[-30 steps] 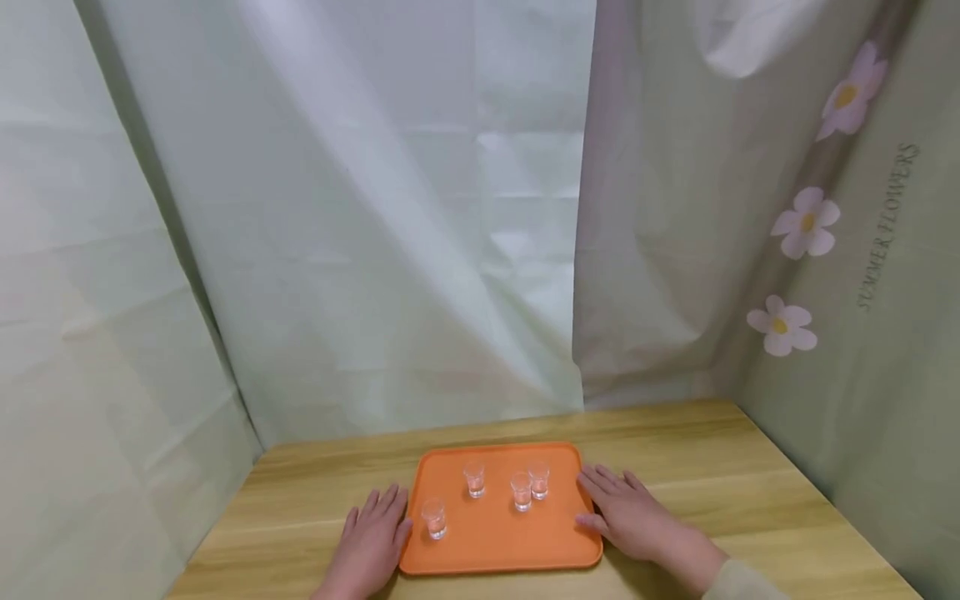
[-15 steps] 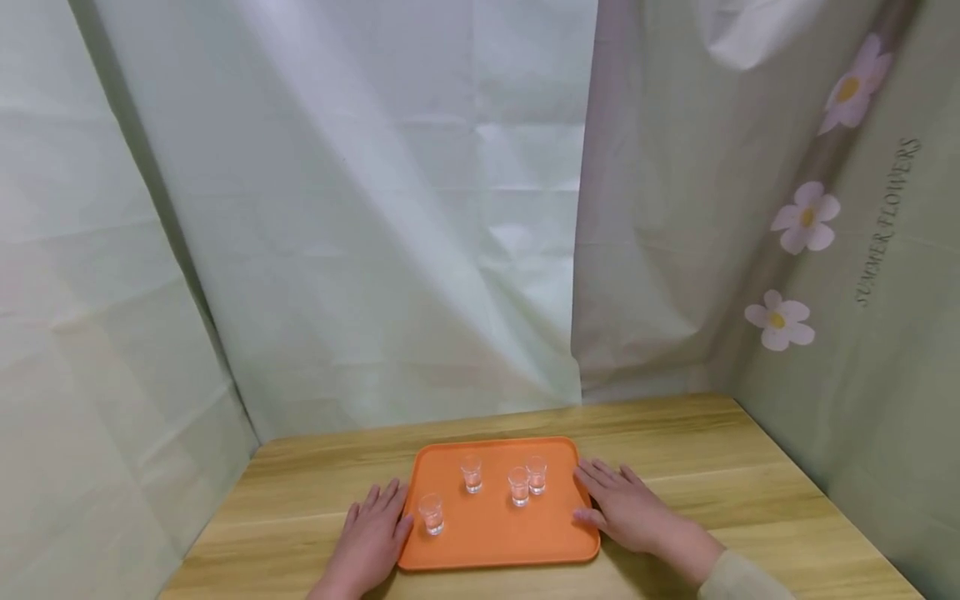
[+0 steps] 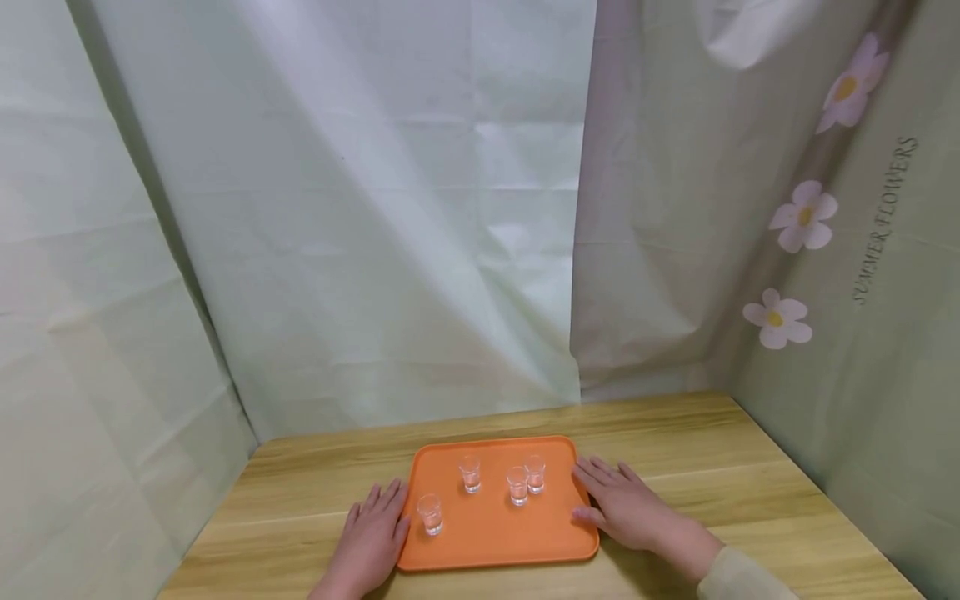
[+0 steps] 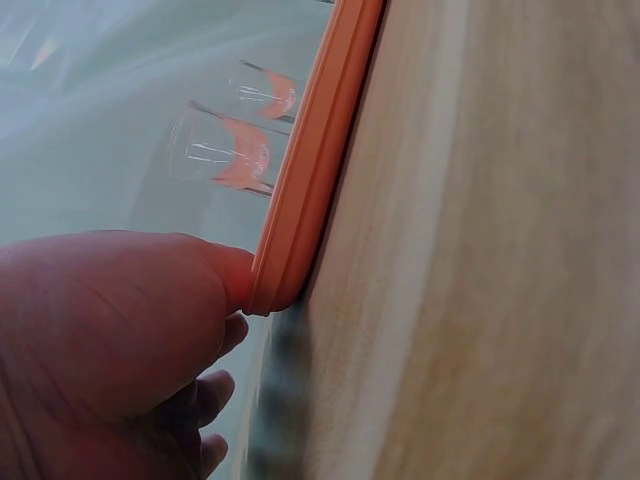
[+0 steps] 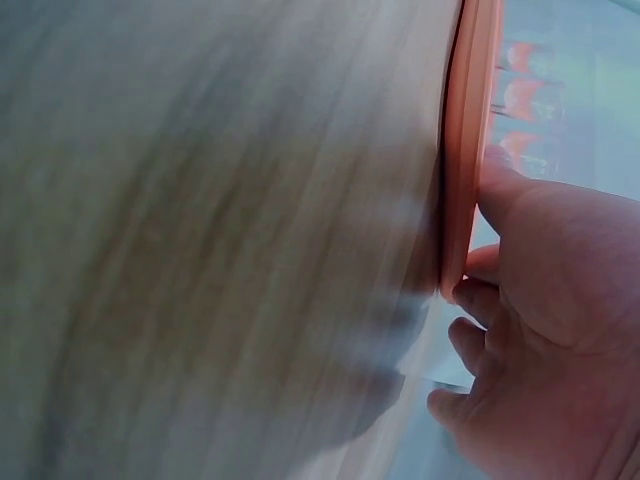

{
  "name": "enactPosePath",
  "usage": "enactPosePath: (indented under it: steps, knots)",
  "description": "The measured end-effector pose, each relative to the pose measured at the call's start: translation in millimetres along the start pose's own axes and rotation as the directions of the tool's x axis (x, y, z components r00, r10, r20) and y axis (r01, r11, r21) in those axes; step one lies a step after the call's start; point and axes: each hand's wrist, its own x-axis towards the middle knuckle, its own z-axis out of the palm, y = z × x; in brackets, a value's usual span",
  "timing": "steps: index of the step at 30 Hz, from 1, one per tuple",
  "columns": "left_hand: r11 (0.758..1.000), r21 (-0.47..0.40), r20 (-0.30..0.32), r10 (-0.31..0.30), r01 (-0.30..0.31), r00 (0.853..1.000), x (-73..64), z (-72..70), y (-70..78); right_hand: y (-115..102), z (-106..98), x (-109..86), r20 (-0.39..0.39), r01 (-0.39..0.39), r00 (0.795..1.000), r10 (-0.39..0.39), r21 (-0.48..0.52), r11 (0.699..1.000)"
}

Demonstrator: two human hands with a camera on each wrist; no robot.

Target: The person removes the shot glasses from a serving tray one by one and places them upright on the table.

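Observation:
An orange tray (image 3: pixel 487 542) lies on the wooden table with several small clear glasses standing on it. One glass (image 3: pixel 431 515) is at its left, another glass (image 3: pixel 470 475) is farther back, and two more, a front glass (image 3: pixel 518 487) and a rear glass (image 3: pixel 535 474), stand close together at the right. My left hand (image 3: pixel 367 537) is at the tray's left side, fingers fairly straight; in the left wrist view its thumb (image 4: pixel 225 275) touches the rim. At the right side, my right hand (image 3: pixel 626 507) rests with extended fingers against the edge, its thumb (image 5: pixel 505 190) over the rim.
The wooden table (image 3: pixel 300 492) reaches back to a pale hanging curtain (image 3: pixel 375 250). Another curtain (image 3: pixel 885 375), printed with flowers and lettering, hangs along the right, and a plain curtain (image 3: pixel 97 333) closes the left side.
The whole head view has shifted slightly, so tray, glasses and hands appear a little higher. Hands and glasses keep their places relative to the tray.

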Motion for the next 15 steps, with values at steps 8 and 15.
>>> enactPosePath:
  steps: [8, 15]
  knots:
    - [1.000, -0.014, -0.005, 0.003, -0.003, 1.000, -0.6, 0.7, 0.1, -2.9, -5.3, -0.4, -0.058, 0.055, 0.997, -0.056, -0.022, 0.998]
    - [1.000, 0.004, -0.023, 0.031, -0.031, 0.999, -0.5, 1.3, -1.0, -6.6, -8.4, 12.3, -0.145, 0.078, 0.986, -0.078, -0.002, 0.997]
